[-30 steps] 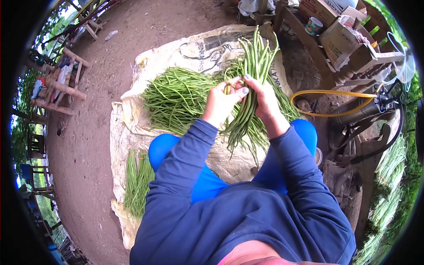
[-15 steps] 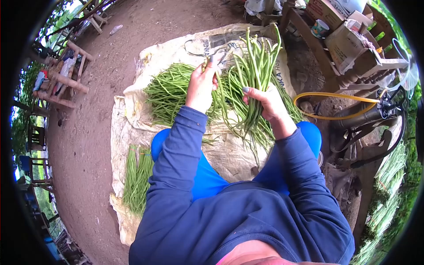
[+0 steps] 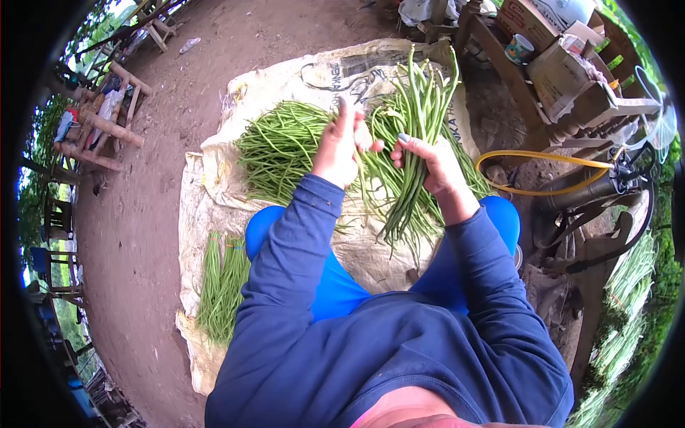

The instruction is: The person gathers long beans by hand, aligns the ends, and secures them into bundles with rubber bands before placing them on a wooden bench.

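Observation:
My right hand (image 3: pixel 435 165) is closed around a bunch of long green beans (image 3: pixel 421 107), held nearly upright with the ends fanning out above the fist and hanging below it. To its left, my left hand (image 3: pixel 341 150) is open, thumb pointing up and fingers reaching toward the bunch. Some bean strands pass just below those fingers. A large pile of loose long beans (image 3: pixel 282 146) lies under and beyond both hands on a pale woven sack (image 3: pixel 264 85). By my left knee rest tied bundles of beans (image 3: pixel 222 292).
A wooden bench (image 3: pixel 514 93) with cardboard boxes (image 3: pixel 560 78) and a cup (image 3: pixel 519 48) stands at the right. Nearer is a sprayer tank with a yellow hose (image 3: pixel 542 154). More beans (image 3: pixel 621 328) lie at far right. Wooden frames (image 3: pixel 110 125) stand left on bare soil.
My left hand has moved slightly right and down, its thumb lifting away and its fingers spreading toward the bunch. My right hand keeps hold of the long beans, almost in place.

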The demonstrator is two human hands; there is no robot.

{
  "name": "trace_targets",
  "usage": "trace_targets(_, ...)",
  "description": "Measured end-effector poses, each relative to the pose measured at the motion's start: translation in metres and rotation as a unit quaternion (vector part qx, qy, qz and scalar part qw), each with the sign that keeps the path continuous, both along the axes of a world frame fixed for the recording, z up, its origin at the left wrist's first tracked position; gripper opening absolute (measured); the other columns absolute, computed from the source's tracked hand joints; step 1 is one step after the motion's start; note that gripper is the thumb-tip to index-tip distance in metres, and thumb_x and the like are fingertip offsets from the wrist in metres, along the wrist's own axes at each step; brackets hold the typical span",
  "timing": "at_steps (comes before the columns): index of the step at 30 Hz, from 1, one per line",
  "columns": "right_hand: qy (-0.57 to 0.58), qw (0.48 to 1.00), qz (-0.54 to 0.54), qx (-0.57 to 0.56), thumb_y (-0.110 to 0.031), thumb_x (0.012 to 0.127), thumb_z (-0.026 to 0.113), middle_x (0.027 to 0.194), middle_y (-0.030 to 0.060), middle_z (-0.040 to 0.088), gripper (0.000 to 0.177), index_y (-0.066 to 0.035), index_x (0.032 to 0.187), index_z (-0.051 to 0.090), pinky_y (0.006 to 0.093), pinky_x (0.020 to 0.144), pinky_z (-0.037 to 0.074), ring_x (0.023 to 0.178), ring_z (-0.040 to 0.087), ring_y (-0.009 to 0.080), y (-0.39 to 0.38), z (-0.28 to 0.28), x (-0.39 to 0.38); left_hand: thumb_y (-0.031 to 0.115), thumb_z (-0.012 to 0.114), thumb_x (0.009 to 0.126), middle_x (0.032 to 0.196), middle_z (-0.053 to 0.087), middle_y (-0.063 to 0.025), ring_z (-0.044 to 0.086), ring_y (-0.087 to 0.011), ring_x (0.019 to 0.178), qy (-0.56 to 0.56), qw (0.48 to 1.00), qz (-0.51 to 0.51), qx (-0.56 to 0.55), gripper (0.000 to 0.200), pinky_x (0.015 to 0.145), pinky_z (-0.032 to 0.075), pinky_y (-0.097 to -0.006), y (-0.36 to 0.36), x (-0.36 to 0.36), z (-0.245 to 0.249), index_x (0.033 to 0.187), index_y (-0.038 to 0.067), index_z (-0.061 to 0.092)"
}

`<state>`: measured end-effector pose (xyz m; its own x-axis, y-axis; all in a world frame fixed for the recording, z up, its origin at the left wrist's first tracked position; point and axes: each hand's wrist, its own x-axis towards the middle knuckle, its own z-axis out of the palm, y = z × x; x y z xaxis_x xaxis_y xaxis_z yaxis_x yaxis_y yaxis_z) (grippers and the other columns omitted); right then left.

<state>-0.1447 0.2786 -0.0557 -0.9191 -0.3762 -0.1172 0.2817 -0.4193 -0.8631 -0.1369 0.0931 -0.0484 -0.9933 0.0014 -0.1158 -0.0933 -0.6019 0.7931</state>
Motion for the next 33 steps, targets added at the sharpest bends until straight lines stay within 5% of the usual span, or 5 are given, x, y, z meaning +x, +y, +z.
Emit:
trace_targets(5,0.013,1.000,0.015,-0.011,-0.010,0.088,0.064,0.078,0.0103,0.064,0.020,0.003,0.103,0.060,0.0292,0.061,0.050,0.065,0.062,0.0178,-0.003,0.003,0.002,0.043,0.070,0.086,0.073,0.062,0.0026,0.054,-0.0056,0.058,-0.022,0.982,-0.070,-0.173,0.040,0.054,0.046,-0.0230,0.025,0.012,0.006,0.104,0.008,0.066)
trace_targets(14,0.016,0.999,-0.046,0.015,-0.017,0.088,0.066,0.078,0.0087,0.065,0.021,0.004,0.094,0.064,0.0278,0.063,0.050,0.069,0.062,0.0149,0.010,-0.015,-0.011,0.046,0.042,0.100,0.092,0.066,-0.0076,0.058,-0.0156,0.078,0.096,0.989,0.060,-0.097,0.043,0.076,0.051,-0.0347,0.026,0.000,-0.004,0.095,0.007,0.059)
trace_targets(16,0.008,0.999,-0.033,0.020,-0.015,0.087,0.067,0.075,0.0072,0.064,0.019,0.002,0.092,0.064,0.0269,0.059,0.048,0.064,0.060,0.0131,0.008,-0.004,-0.005,0.045,0.046,0.099,0.068,0.048,0.0005,0.047,-0.0143,0.056,0.030,0.997,0.024,0.059,0.042,0.072,0.053,-0.0369,0.015,0.001,0.013,0.103,0.004,0.055)
trace_targets(26,0.006,0.996,0.081,0.047,-0.010,0.087,0.069,0.074,0.0052,0.064,0.016,-0.001,0.098,0.062,0.0244,0.052,0.048,0.056,0.058,0.0107,-0.002,0.002,0.008,0.035,0.070,0.088,0.057,0.038,0.0064,0.038,-0.0072,0.049,-0.029,0.995,0.013,-0.091,0.032,0.055,0.043,-0.0284,0.006,-0.005,0.012,0.102,0.008,0.063)
trace_targets(33,-0.113,0.986,-0.112,-0.052,-0.013,0.091,0.062,0.077,0.0075,0.064,0.016,-0.001,0.101,0.059,0.0275,0.057,0.051,0.063,0.061,0.0147,-0.009,0.004,0.002,0.030,0.062,0.093,0.101,0.066,-0.0107,0.064,-0.0197,0.086,0.037,0.998,0.051,-0.020,0.030,0.078,0.055,-0.0342,0.015,0.003,0.011,0.106,0.003,0.061)
